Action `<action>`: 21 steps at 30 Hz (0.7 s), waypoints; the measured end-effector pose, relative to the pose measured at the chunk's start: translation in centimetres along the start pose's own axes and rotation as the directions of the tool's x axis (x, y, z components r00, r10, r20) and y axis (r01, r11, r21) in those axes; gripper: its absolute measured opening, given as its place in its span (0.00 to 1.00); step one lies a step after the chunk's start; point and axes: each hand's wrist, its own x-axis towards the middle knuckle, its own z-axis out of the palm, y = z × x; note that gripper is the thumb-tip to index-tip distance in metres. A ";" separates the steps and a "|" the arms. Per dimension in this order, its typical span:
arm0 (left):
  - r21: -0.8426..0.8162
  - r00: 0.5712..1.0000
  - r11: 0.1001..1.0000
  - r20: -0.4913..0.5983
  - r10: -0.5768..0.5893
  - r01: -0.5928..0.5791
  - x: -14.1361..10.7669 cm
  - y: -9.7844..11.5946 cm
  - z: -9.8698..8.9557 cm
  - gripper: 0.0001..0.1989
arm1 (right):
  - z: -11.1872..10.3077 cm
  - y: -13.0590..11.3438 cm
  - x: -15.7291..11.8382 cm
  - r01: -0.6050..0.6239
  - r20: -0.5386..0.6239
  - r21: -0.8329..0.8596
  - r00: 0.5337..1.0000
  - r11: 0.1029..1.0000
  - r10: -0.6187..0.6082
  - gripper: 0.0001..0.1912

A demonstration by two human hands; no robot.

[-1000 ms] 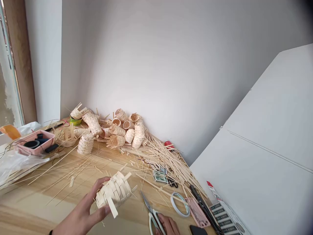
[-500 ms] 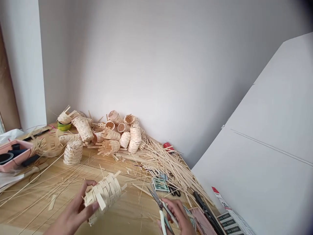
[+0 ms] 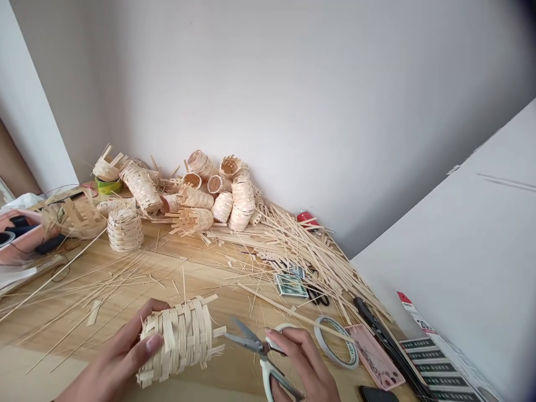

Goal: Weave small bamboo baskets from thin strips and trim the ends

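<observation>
My left hand (image 3: 129,346) is wrapped round a small woven basket (image 3: 180,338) of pale wood strips, held on its side above the table. Loose strip ends stick out from its right end, and one stands up from its side near my thumb. In my right hand (image 3: 304,363) is a pair of scissors (image 3: 263,349) with white handles. Their blades are spread apart and point left, with the tips close to a strip end at the basket's right side. Part of the scissors' handle is hidden by my fingers.
Several woven baskets (image 3: 195,196) are heaped against the wall, with one upright basket (image 3: 124,229) in front. Loose strips (image 3: 310,254) spread to the right. A tape roll (image 3: 337,341), a pink card (image 3: 374,357) and a black knife (image 3: 389,343) lie right; a pink tray (image 3: 25,251) stands left.
The scissors have come up and left toward the basket, turning from pointing up to pointing left, blades wider apart. The basket is now more level. My view has shifted and tilted.
</observation>
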 end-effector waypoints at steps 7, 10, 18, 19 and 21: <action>0.001 0.994 0.999 0.092 0.053 -0.054 -0.4 2.4 0.9 0.28 | -0.3 -0.9 -0.2 -0.002 0.074 0.028 0.997 1.000 0.000 0.32; -0.033 0.998 0.999 0.063 0.029 -0.027 -0.7 3.6 1.3 0.27 | -0.3 -1.3 -0.2 0.006 0.078 0.045 0.997 0.999 -0.010 0.31; -0.072 0.991 0.997 0.131 0.027 -0.018 -0.6 4.3 1.0 0.26 | -1.4 -1.3 0.9 -0.002 -0.006 0.021 1.000 1.000 0.002 0.24; -0.078 0.989 0.997 0.142 0.032 -0.021 -0.6 4.2 1.0 0.25 | -1.5 -1.3 0.9 0.003 0.015 0.031 1.000 1.000 -0.003 0.24; -0.058 0.995 0.997 0.080 0.059 -0.054 -0.4 3.8 1.2 0.24 | -1.5 -1.3 0.6 0.008 0.033 0.050 0.999 0.999 -0.010 0.24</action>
